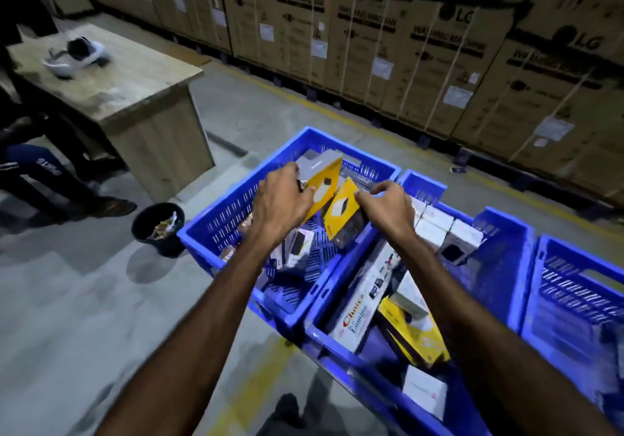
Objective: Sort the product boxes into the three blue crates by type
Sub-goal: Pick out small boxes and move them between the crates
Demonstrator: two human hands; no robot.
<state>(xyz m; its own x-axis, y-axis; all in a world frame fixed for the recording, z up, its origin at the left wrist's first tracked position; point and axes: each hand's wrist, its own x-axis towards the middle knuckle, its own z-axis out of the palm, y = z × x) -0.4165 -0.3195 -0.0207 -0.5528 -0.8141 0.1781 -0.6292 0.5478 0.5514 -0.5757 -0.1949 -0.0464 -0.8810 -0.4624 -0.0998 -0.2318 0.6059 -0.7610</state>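
Two hands: both were over the left crate when I looked in from my end.
Left fingers: curled round the upper yellow box (321, 190), gripping its lower edge — left hand (282, 199) held it tilted above the crate.
Right fingers: bent at the top corner of the lower yellow box (342, 212), pinching it — right hand (388, 209) was just beside the left one.
Yellow boxes: the two overlapped, both leaning, the lower one dipping toward the wall shared with the middle crate.
Left crate (216, 223): blue, with a few small boxes lying on its floor under my left wrist.
Middle crate (506, 267): touching the left one; it held a long white carton (364, 300), a yellow box (413, 337) and a row of white boxes (439, 229) at the far end.
Right crate (574, 287): blue, beside the middle one; I could not tell its contents.
Surroundings: black bucket (158, 228) on the floor near the left crate, wooden table (135, 98) beyond it, stacked cardboard cartons (439, 47) along the back.
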